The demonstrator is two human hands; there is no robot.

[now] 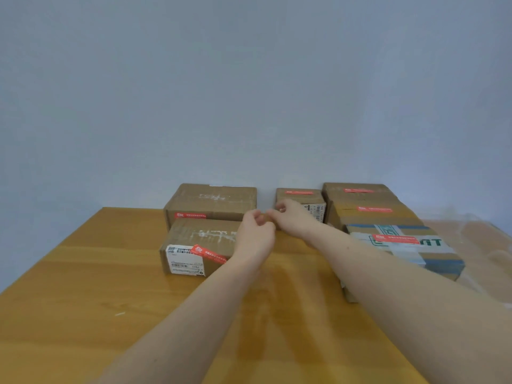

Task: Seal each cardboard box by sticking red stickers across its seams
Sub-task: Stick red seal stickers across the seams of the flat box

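Boxes: all six (210, 202) show a red sticker (190, 216)
Left: likely little
Hands: left (253, 234) and right (291, 217) fingers curled, meeting; contents cannot tell

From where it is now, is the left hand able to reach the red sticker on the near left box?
Probably yes. The left hand hovers just right of that box, and the red sticker lies uncovered on its front edge. Nothing stands between them, though the fingers seem busy at the right hand.
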